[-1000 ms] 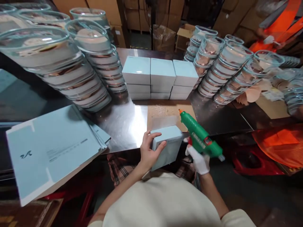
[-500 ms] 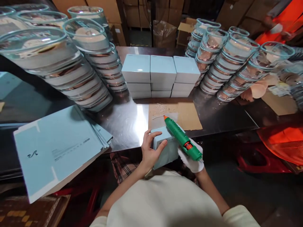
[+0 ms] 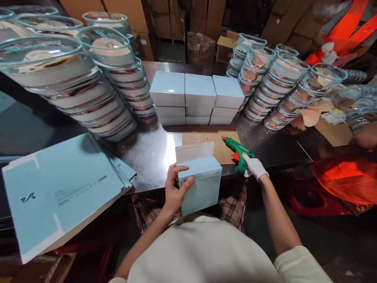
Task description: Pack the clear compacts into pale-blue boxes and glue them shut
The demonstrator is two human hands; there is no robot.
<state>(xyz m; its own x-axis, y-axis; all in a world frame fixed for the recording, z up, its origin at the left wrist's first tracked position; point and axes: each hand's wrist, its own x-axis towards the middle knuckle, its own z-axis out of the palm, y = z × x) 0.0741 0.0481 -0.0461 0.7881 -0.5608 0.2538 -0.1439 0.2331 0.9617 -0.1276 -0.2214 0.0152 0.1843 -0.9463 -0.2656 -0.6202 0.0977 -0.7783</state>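
pale blue card forms the box (image 3: pixel 200 186), held upright over the lap at the table's (image 3: pixel 150 157) near edge, its rear flap (image 3: pixel 196 152) raised. the box's far side is hidden, and the print on its near face is too small to read. the bare left hand (image 3: pixel 176 189) grasps the box's left side, thumb on the near face. the white-gloved right hand (image 3: pixel 255 167) is clenched on the handle of a green glue gun (image 3: pixel 238 151); some fingers are concealed. the frame cuts off the left glass stacks (image 3: pixel 94 98) and a person in an orange vest (image 3: pixel 350 35). the gun's nozzle points over a cardboard sheet (image 3: pixel 209 133). finished-looking boxes (image 3: pixel 200 94) block the table behind it, between left and right glass stacks (image 3: pixel 266 90). flat printed cards (image 3: pixel 70 184) lie left.
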